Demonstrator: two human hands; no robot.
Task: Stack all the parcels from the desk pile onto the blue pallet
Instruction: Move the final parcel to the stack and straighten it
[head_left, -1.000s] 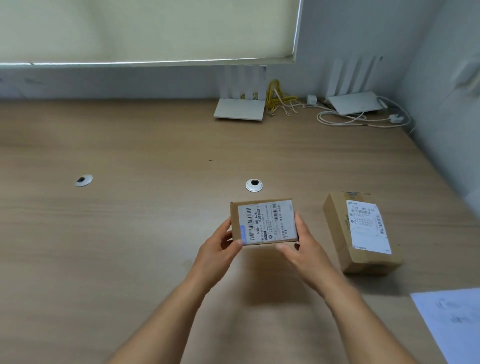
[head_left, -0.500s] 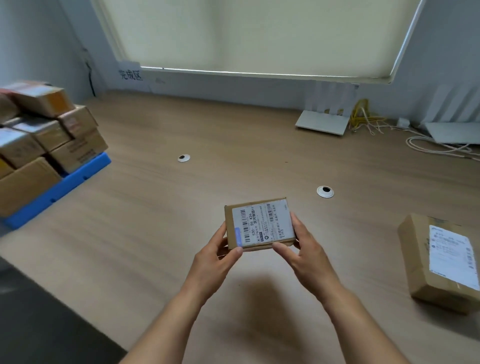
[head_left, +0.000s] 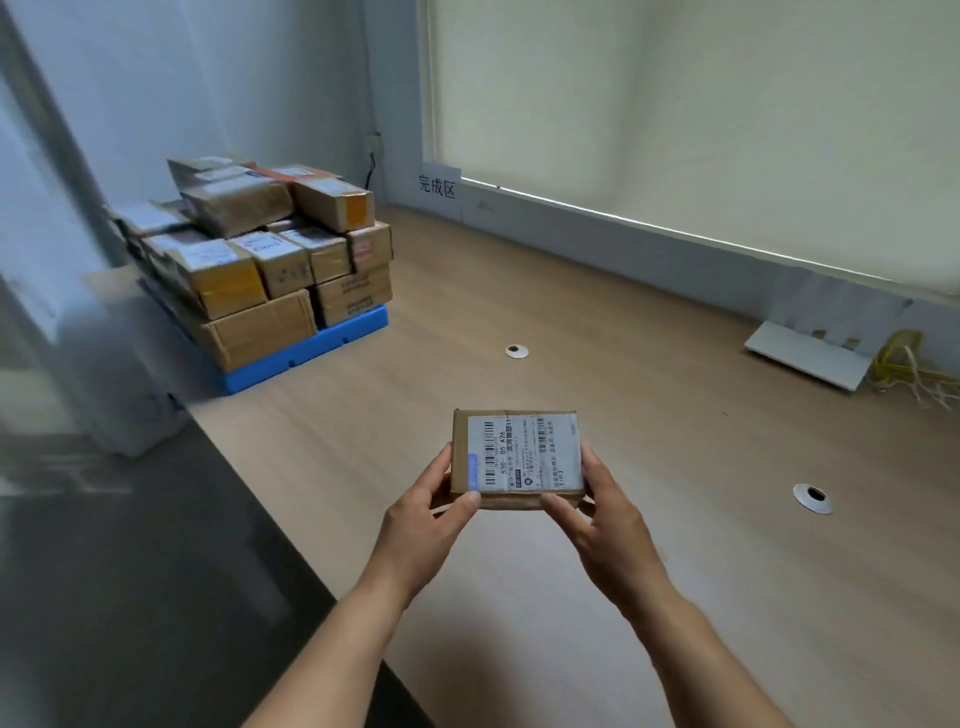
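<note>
A small flat cardboard parcel (head_left: 519, 457) with a white barcode label on top is held above the wooden desk, centre of view. My left hand (head_left: 431, 514) grips its left side and my right hand (head_left: 602, 509) grips its right side. The blue pallet (head_left: 311, 348) lies at the desk's far left end, some way ahead and to the left of the parcel. On it stands a stack of several brown parcels (head_left: 260, 254), three layers high, with taped and labelled tops.
The wooden desk (head_left: 675, 364) runs along a window with a lowered blind. Two cable grommets (head_left: 517, 352) (head_left: 813, 498) sit in its surface. A white router (head_left: 810, 353) and yellow cables (head_left: 904, 364) lie at the back right. The desk's left edge drops to dark floor.
My view has swung left: the pallet stack came fully into sight and the second parcel on the desk's right left the frame. Both hands still hold the small parcel.
</note>
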